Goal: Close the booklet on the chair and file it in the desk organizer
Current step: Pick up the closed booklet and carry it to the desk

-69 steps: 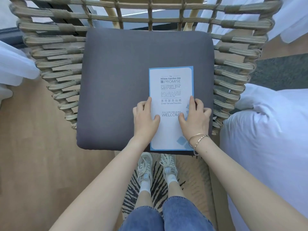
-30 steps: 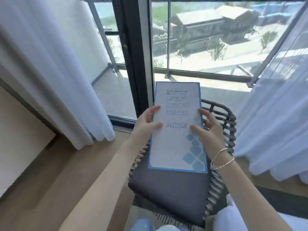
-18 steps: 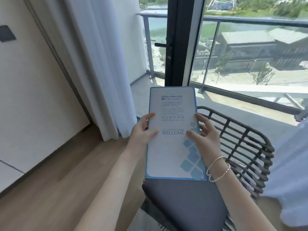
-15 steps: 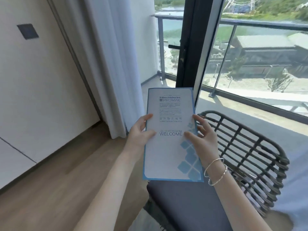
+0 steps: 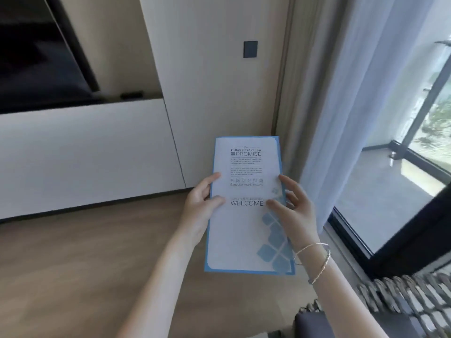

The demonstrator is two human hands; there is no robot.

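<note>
The closed booklet (image 5: 245,230), white with a blue border and "WELCOME" printed on its cover, is held up in front of me above the wooden floor. My left hand (image 5: 201,208) grips its left edge, thumb on the cover. My right hand (image 5: 294,211), with bracelets on the wrist, holds the right edge with fingers spread over the cover. The woven chair (image 5: 400,301) with its grey cushion sits at the bottom right, below and right of the booklet. No desk organizer is in view.
A white low cabinet (image 5: 85,152) runs along the left wall under a dark screen (image 5: 36,64). A beige wall with a dark switch plate (image 5: 250,49) stands ahead. A sheer curtain (image 5: 361,118) and a black-framed glass door (image 5: 415,215) are on the right.
The booklet was lifted off the chair cushion in both hands. My view has swung left from the balcony window to the wall and cabinet; the chair now lies at the bottom right.
</note>
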